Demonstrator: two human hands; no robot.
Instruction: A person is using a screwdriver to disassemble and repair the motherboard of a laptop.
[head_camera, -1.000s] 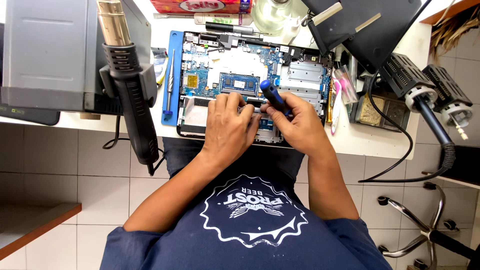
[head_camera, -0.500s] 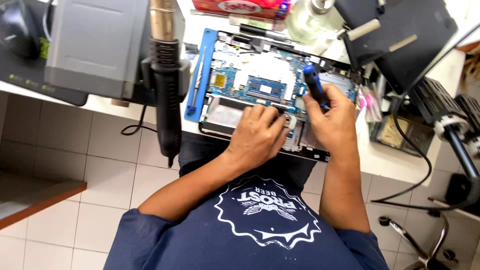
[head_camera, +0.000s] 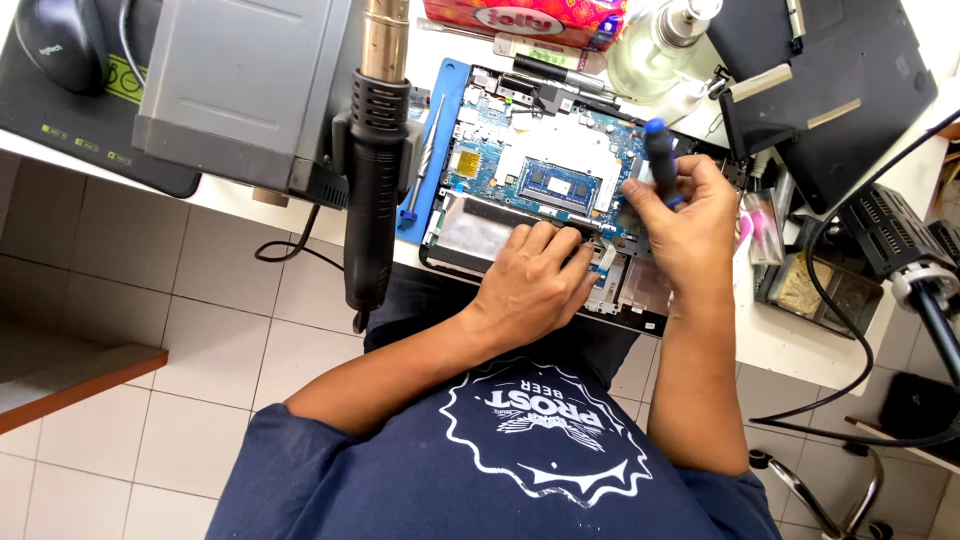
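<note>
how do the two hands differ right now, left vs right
The left hand lies flat, palm down, on the opened laptop, holding no tool; the right hand is raised and grips a blue-handled screwdriver. The left fingers stretch along the board's dark strip; the right hand's curl around the handle. The left sits nearer the desk edge, the right further in. Both are bare and over the same laptop.

A white workbench (head_camera: 790, 345) carries an opened laptop base (head_camera: 545, 190) at its middle, resting partly on a blue mat (head_camera: 440, 120). Left of it sit a grey box unit (head_camera: 240, 85) and a black mouse pad (head_camera: 60, 110). At the far edge stands a clear bottle (head_camera: 655, 45); a black laptop cover (head_camera: 830, 90) lies right
</note>
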